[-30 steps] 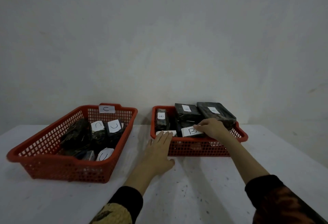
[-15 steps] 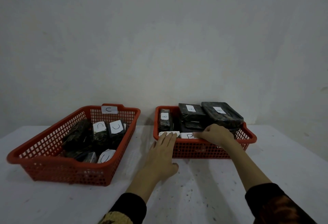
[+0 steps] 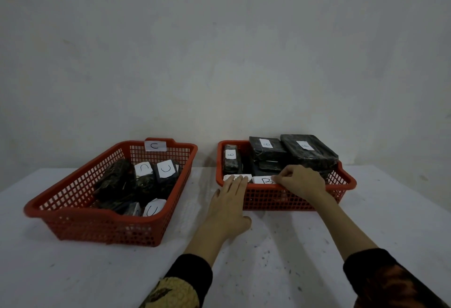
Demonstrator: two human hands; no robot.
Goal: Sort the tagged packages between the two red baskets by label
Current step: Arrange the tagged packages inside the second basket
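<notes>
The dark wrapped packages [image 3: 308,151] tagged B sit stacked in the right red basket [image 3: 346,180] near the table's back edge, and those tagged C lie in the left red basket [image 3: 80,222]. The left hand [image 3: 229,207] rests with straight, closed fingers against the right basket's front rim, while the right hand [image 3: 301,180] pinches the paper B label [image 3: 263,180] there. The packages look firm but slick in their film, so I would grip one across its short sides, not by its tag

My two baskets [image 3: 117,224] [image 3: 288,200] are red mesh. The packages [image 3: 308,152] are black with white tags [image 3: 166,168]. My sleeve [image 3: 192,273] at 6 o'clock is black, with a yellow pattern.
</notes>
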